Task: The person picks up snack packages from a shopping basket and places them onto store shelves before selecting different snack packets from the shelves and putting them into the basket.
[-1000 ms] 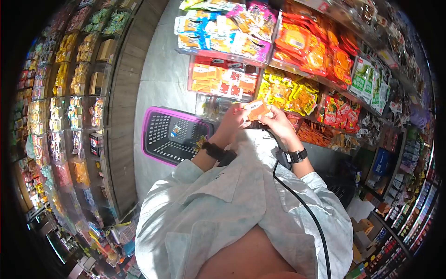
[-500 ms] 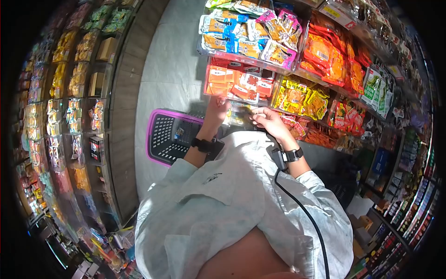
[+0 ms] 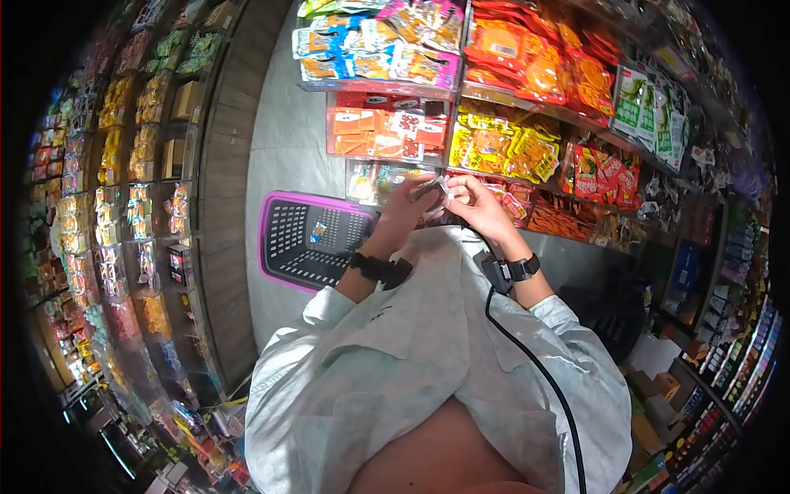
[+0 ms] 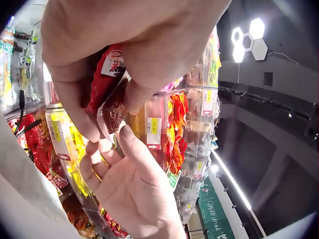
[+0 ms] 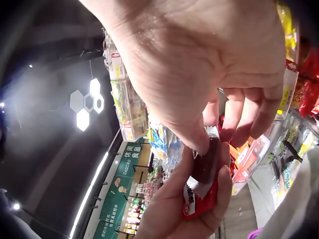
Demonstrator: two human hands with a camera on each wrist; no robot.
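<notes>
My left hand [image 3: 401, 216] grips a small red snack packet [image 4: 110, 65] with a white label, its fingers and thumb curled round it. Against it lies a small clear-wrapped dark brown snack packet [image 5: 205, 162], also in the left hand's fingers. With thumb and fingertips, my right hand [image 3: 480, 212] pinches the clear crimped end of the brown packet. In the left wrist view the right palm [image 4: 137, 199] faces up below the packets. Part of the red packet is hidden behind the left fingers.
A black shopping basket [image 3: 265, 239] with a purple rim stands on the floor at left, a small packet [image 3: 318, 230] inside. Ahead are clear bins of orange packets [image 3: 354, 132], yellow packets [image 3: 502, 144] and red packets [image 3: 601, 177]. Another stocked shelf [image 3: 136, 165] runs along the left.
A second ago both hands held an orange packet face up. Then they parted, a dark packet blurred by the right fingers. Now they are together again at a clear-edged packet.
</notes>
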